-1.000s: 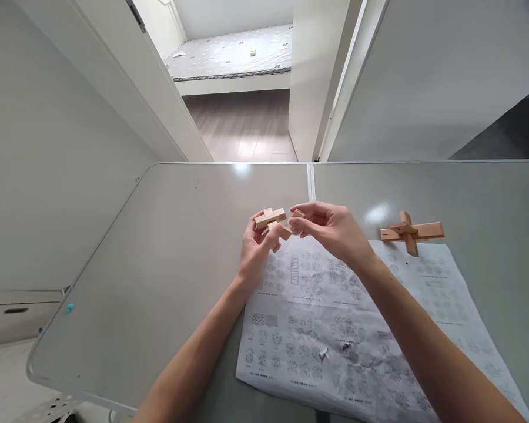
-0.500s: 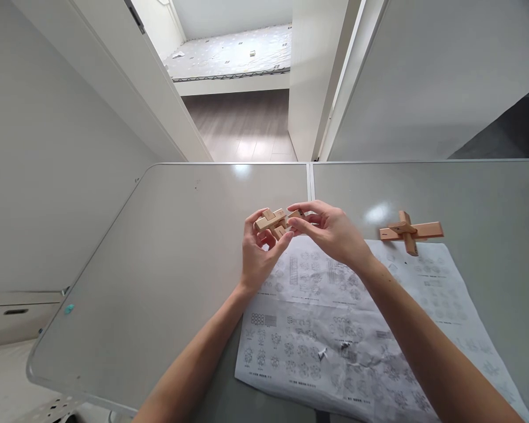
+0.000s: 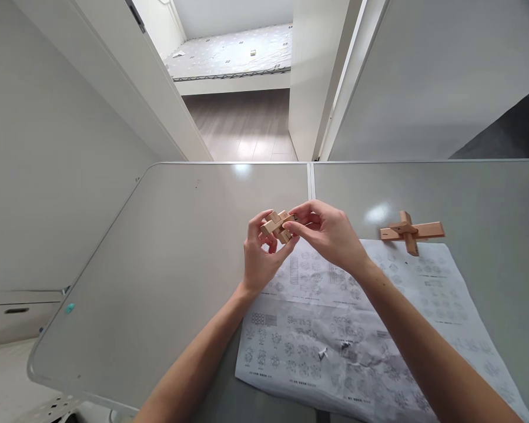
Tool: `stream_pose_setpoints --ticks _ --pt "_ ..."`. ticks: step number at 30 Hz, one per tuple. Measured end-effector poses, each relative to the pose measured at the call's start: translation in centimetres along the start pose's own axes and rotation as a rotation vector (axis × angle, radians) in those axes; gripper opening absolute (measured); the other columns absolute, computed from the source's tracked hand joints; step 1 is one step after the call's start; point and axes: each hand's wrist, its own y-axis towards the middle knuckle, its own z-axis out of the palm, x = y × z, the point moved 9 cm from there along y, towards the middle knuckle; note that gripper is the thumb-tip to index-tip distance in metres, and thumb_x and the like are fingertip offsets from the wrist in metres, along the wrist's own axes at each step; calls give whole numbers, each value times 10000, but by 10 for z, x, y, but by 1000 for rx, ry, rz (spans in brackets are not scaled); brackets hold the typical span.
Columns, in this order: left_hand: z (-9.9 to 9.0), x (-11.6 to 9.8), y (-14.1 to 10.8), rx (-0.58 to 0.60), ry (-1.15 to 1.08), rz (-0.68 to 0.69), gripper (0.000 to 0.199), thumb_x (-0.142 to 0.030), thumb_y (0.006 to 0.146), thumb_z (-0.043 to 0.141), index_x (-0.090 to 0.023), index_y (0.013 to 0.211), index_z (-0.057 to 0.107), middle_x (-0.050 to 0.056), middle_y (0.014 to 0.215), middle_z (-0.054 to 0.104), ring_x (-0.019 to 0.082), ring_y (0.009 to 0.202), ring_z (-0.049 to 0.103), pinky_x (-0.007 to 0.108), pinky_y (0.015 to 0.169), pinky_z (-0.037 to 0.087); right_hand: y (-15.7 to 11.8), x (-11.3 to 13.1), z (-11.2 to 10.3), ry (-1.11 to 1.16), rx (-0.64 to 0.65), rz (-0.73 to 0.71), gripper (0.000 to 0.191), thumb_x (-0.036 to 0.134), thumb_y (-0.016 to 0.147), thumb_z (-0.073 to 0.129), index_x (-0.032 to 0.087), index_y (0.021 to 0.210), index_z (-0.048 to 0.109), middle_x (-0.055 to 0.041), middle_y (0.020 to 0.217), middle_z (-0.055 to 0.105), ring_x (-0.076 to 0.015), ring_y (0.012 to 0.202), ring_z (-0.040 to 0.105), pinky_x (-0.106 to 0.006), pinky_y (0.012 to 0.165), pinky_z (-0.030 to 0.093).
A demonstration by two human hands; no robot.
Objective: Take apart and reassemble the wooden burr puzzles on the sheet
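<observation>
A small wooden interlocking puzzle [image 3: 274,223] made of crossed light-wood bars is held above the table, near the far edge of the paper sheet. My left hand [image 3: 262,252] grips it from the left, fingers curled behind and thumb along its lower right. From the right, my right hand [image 3: 324,232] pinches a wooden puzzle piece [image 3: 293,218] between thumb and fingers, against the puzzle. Fingers partly cover this piece, so whether it is slotted in I cannot tell.
A second wooden cross-shaped puzzle [image 3: 409,231] lies on the right of the grey table [image 3: 158,264]. The creased printed sheet [image 3: 300,352] with small diagrams spreads under my forearms. An open doorway beyond shows a bed [image 3: 229,56].
The piece in my right hand, which stood slightly apart, is now up against the puzzle. My left hand has shifted a little to the right and the puzzle is turned slightly.
</observation>
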Motion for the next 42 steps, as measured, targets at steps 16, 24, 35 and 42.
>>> stream_pose_setpoints --ticks 16,24,35,42 --pt "-6 -2 1 -77 241 86 564 -293 780 897 -314 1287 650 20 1098 589 84 680 501 236 605 492 -3 7 10 -91 58 -103 92 325 957 756 236 963 734 -51 986 801 -240 925 765 -421 877 637" --pt "2 6 2 26 89 -57 519 -399 805 902 -275 1233 635 -6 945 690 108 688 554 262 653 509 -2 7 5 -89 71 -68 238 465 1013 681 237 991 746 -64 993 809 -253 929 770 -400 827 624" --pt "14 22 6 230 -385 -259 569 -530 795 900 -235 1232 689 42 986 707 158 872 665 283 774 555 0 -11 7 -195 195 13 364 596 1052 571 242 980 612 -49 914 755 -223 802 710 -340 685 540" --pt "20 26 4 329 -403 -258 549 -568 827 863 -253 1254 722 67 1002 691 188 889 663 302 750 559 -2 -9 12 -289 251 -7 521 622 1095 410 253 728 410 26 628 539 -150 541 451 -298 550 348"
